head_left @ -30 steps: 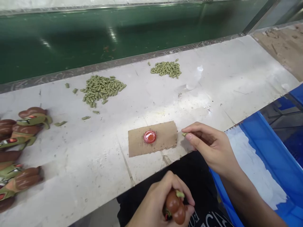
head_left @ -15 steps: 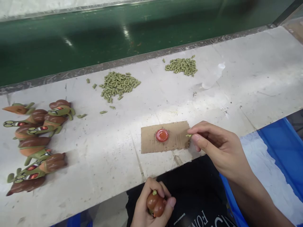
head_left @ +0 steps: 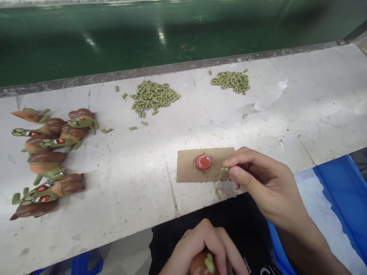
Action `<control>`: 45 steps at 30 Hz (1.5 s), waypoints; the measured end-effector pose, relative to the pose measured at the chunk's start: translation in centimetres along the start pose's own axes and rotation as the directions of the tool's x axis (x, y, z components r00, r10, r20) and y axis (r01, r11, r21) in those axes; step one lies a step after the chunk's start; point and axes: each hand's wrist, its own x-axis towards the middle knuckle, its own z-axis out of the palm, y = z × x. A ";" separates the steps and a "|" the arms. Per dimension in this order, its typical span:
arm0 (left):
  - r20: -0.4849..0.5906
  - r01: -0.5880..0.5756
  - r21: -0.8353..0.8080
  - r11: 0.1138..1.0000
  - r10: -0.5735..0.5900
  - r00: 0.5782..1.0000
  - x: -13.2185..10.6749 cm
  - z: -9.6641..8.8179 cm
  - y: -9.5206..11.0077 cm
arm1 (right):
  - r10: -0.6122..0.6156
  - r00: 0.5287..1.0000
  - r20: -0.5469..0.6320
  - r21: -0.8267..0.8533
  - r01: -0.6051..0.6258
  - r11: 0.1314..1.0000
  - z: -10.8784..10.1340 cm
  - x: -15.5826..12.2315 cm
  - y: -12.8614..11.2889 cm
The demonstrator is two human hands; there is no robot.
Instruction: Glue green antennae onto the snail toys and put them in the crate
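Note:
My left hand (head_left: pixel 205 246), low in the view, is wrapped around a brown toy figure (head_left: pixel 199 263) with a small green piece sticking out of it; much of the figure is hidden by the fingers. Between thumb and forefinger, my right hand (head_left: pixel 258 179) pinches a small green peg (head_left: pixel 225 169) over the right end of a cardboard piece (head_left: pixel 186 168). On that cardboard sits a small round red dish (head_left: pixel 203 162) with glossy orange-red contents, a little left of the peg and apart from it.
Several brown, green and orange toy figures (head_left: pixel 43 157) lie in a cluster on the left of the pale bench (head_left: pixel 129 198). Two heaps of green pegs, a left heap (head_left: pixel 155 97) and a right heap (head_left: pixel 231 81), lie toward the back. A blue bin (head_left: pixel 344 191) stands below the bench at right.
My left hand has turned over and shifted right with the toy figure, showing its back now. The right hand has moved slightly left with the peg. The whole view has shifted a little.

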 end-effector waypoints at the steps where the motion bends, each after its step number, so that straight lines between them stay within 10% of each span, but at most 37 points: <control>1: 0.048 -0.043 0.040 0.998 0.041 0.998 0.5 0.0 -0.4 | 0.005 1.000 -0.003 0.003 -0.005 1.000 0.1 0.1 0.1; 6: -0.007 -0.085 0.448 0.890 0.099 0.995 1.6 0.5 -1.8 | -0.119 0.993 -0.002 -0.206 0.116 0.972 0.5 0.9 0.0; 16: -0.266 0.235 0.284 0.929 -0.159 0.951 0.0 -2.2 3.4 | -0.192 0.953 0.236 -0.464 0.284 0.839 0.9 3.3 -1.8; 25: -0.427 0.068 0.320 0.945 0.079 0.901 0.6 -3.0 3.6 | -0.194 0.949 0.247 -0.516 0.298 0.803 1.0 3.6 -2.1; 45: -0.504 0.139 0.218 0.966 -0.011 0.864 1.4 -3.2 3.5 | -0.225 0.927 0.301 -0.590 0.367 0.720 1.1 3.1 -2.0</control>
